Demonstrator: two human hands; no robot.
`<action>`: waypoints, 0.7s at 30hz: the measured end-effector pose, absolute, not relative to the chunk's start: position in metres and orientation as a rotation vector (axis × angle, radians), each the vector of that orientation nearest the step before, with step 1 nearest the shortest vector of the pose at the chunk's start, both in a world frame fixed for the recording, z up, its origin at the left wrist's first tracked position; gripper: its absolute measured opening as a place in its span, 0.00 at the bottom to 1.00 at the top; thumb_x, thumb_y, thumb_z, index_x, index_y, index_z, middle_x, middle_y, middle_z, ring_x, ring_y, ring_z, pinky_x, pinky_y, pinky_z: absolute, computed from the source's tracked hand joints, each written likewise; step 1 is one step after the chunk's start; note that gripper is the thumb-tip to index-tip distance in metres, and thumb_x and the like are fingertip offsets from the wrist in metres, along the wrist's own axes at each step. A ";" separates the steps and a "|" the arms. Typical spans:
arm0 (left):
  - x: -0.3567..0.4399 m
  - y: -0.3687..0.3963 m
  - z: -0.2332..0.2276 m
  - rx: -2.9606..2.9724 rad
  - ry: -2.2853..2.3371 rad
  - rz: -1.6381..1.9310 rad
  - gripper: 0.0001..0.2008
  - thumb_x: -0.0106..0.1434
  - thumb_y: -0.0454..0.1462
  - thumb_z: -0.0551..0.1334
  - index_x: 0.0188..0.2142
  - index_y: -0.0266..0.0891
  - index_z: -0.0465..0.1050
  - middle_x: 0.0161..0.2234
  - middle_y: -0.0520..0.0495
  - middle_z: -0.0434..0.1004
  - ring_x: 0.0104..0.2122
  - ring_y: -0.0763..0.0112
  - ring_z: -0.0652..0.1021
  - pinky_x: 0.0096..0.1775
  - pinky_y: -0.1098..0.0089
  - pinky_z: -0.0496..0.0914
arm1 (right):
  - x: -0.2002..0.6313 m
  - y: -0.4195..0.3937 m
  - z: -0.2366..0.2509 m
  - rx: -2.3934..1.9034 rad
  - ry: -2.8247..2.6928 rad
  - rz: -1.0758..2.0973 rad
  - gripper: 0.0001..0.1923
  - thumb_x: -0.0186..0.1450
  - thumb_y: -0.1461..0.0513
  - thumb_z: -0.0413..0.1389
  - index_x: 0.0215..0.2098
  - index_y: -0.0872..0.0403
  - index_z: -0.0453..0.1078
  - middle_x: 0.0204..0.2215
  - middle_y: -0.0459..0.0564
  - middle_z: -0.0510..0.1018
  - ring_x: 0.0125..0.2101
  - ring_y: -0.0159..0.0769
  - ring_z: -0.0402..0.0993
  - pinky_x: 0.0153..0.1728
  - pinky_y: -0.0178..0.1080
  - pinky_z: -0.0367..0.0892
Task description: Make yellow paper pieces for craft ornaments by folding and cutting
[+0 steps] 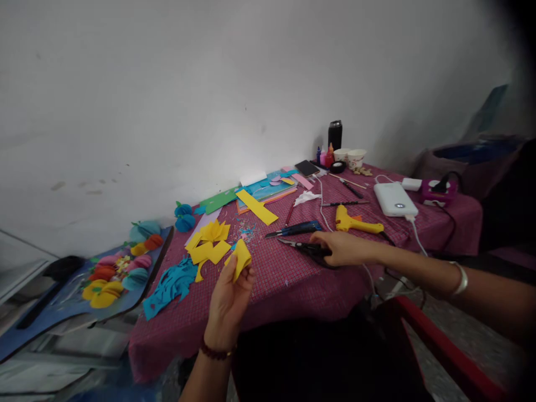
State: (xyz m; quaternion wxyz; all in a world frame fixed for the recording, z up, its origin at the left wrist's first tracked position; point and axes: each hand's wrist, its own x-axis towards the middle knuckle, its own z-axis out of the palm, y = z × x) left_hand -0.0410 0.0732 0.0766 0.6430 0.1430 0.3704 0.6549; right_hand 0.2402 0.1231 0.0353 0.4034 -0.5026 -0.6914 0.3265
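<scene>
My left hand is closed on a folded piece of yellow paper above the table's front part. To the right, my right hand has its fingers around the black handles of a pair of scissors, whose blades point left, low over the cloth. Just behind the scissors lies a blue utility knife. Yellow paper offcuts and a heap of blue paper scraps are left of my left hand. A yellow glue gun rests beyond my right hand.
A red checked cloth covers the table. Coloured paper sheets, a yellow strip and a phone lie toward the wall. A white power bank with cables sits right. Paper flowers lie on a blue surface at left.
</scene>
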 end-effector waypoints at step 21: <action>-0.058 0.077 0.080 0.367 0.699 1.611 0.02 0.63 0.32 0.61 0.36 0.36 0.74 0.28 0.51 0.79 0.24 0.77 0.78 0.27 0.76 0.72 | 0.164 0.047 0.003 -0.073 -0.807 2.350 0.28 0.56 0.54 0.67 0.53 0.48 0.70 0.45 0.51 0.74 0.44 0.40 0.73 0.54 0.59 0.60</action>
